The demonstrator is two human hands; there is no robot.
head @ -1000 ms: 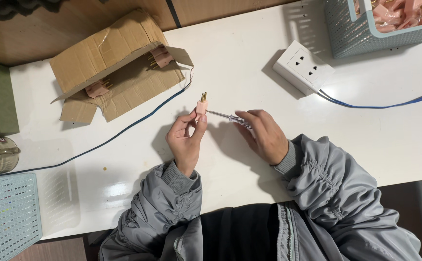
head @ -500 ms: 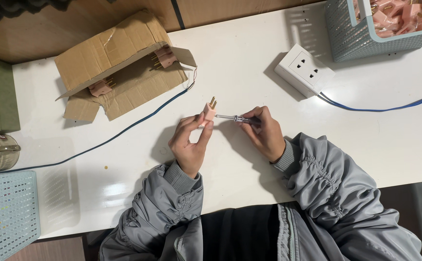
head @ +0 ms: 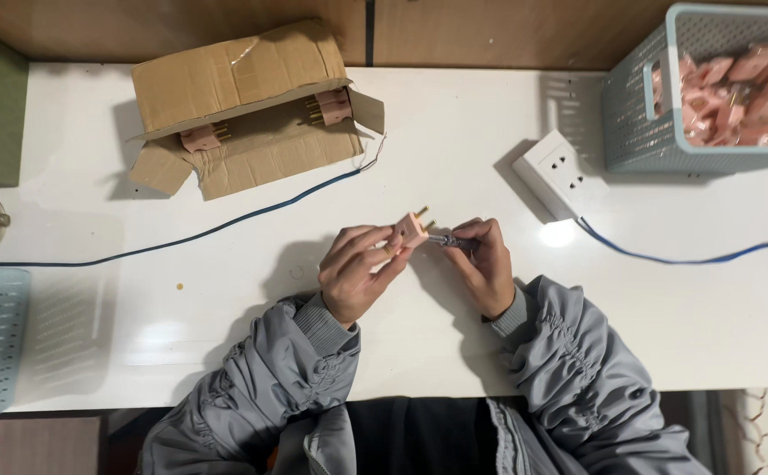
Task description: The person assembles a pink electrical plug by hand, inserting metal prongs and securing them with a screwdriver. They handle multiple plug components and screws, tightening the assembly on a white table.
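Note:
My left hand (head: 357,268) grips a small pink plug (head: 414,229) with brass pins, held just above the white table (head: 225,290). My right hand (head: 487,264) holds a thin screwdriver (head: 451,240) whose tip points left into the plug. Both hands meet at the middle of the table, wrists in grey jacket sleeves.
A torn cardboard box (head: 243,97) with pink plugs in it lies at the back left. A white socket block (head: 558,173) with a blue cable (head: 665,257) sits at the right. A grey basket (head: 639,123) of pink plugs stands at the back right. Another blue wire (head: 190,236) crosses the left side.
The plug and both hands have tilted slightly; the plug now lies more sideways with its pins pointing up-right. The screwdriver stays against it.

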